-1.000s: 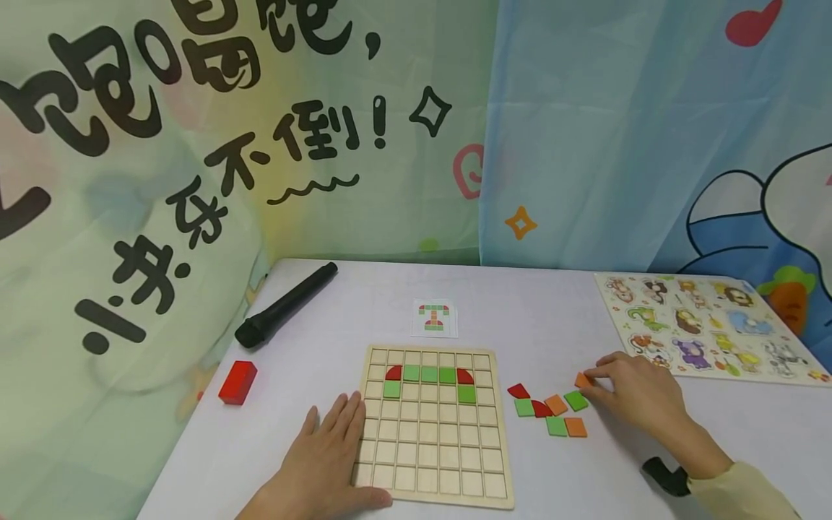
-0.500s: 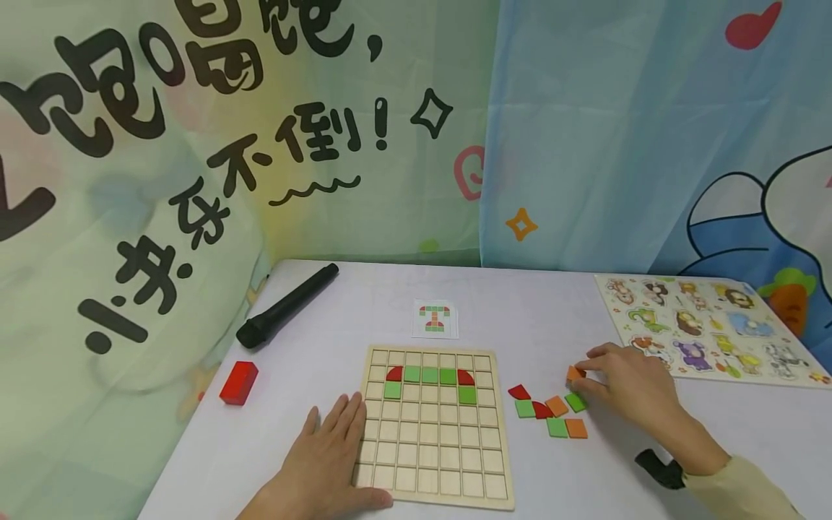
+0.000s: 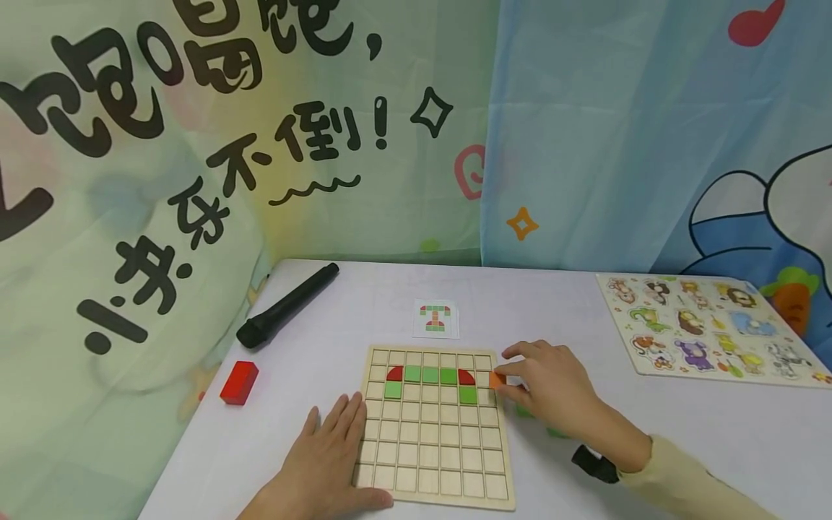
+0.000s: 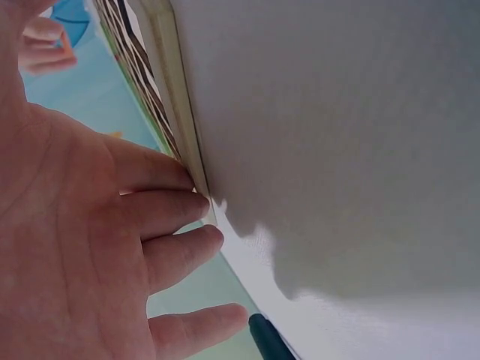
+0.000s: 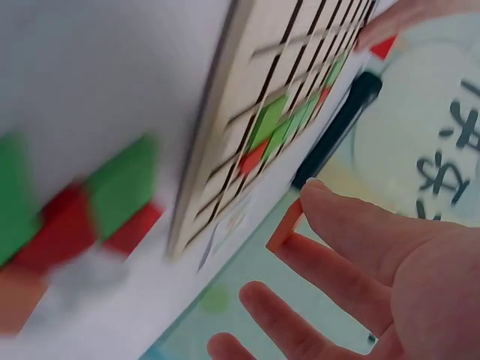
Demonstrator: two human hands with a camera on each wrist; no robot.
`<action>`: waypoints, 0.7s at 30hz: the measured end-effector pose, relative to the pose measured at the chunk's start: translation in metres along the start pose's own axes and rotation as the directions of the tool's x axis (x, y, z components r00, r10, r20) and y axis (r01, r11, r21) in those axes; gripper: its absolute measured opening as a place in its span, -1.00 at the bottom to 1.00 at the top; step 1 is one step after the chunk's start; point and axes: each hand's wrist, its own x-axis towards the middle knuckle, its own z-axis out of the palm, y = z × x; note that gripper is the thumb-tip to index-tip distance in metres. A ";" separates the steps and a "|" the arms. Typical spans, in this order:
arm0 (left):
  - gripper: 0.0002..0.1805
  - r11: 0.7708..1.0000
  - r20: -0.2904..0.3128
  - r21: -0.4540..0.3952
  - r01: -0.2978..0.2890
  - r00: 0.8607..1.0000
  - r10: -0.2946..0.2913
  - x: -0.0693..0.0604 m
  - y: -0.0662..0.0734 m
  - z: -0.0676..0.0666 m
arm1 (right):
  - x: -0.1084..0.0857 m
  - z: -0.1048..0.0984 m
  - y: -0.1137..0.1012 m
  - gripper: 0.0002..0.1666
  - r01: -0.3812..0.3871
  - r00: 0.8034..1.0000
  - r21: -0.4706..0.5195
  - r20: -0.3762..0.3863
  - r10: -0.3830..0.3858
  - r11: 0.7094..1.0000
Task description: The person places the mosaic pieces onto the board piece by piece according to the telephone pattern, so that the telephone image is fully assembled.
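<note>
My right hand pinches an orange square tile between thumb and fingertips, over the right edge of the wooden grid board. The right wrist view shows the same orange tile from the side, held off the board. Red quarter-round tiles and green square tiles lie in the board's upper cells. With fingers spread, my left hand rests along the board's left edge; in the left wrist view its fingertips touch the board's side. Loose tiles right of the board are mostly hidden behind the right hand in the head view.
A small pattern card lies behind the board. At the left are a black microphone and a red block. An animal picture board lies at the back right. Loose green tiles show blurred in the right wrist view.
My right hand has lifted the orange tile from beside the loose tiles and carried it left to the board's right edge. The left hand has stayed in place.
</note>
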 end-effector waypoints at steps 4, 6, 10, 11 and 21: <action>0.40 1.000 -0.001 0.007 -0.002 1.000 0.002 0.001 -0.001 0.000 | 0.012 0.007 -0.021 -0.75 0.044 0.999 0.005 0.001 -0.044 0.999; 0.40 1.000 0.006 0.006 0.000 1.000 0.000 0.001 0.000 0.000 | 0.018 0.011 -0.031 -0.76 0.067 0.998 0.001 -0.004 -0.067 0.998; 0.41 1.000 0.017 0.011 0.007 1.000 -0.007 0.001 -0.001 0.000 | 0.031 0.021 -0.047 -0.80 0.113 0.994 -0.004 -0.014 -0.113 0.994; 0.40 1.000 0.018 0.012 0.008 1.000 -0.008 0.001 -0.001 0.000 | 0.034 0.024 -0.050 -0.81 0.122 0.992 -0.003 -0.017 -0.122 0.993; 0.41 1.000 0.009 0.024 -0.002 1.000 0.001 -0.001 -0.001 -0.001 | 0.050 0.038 -0.069 -0.78 0.133 0.991 0.003 0.021 -0.133 0.991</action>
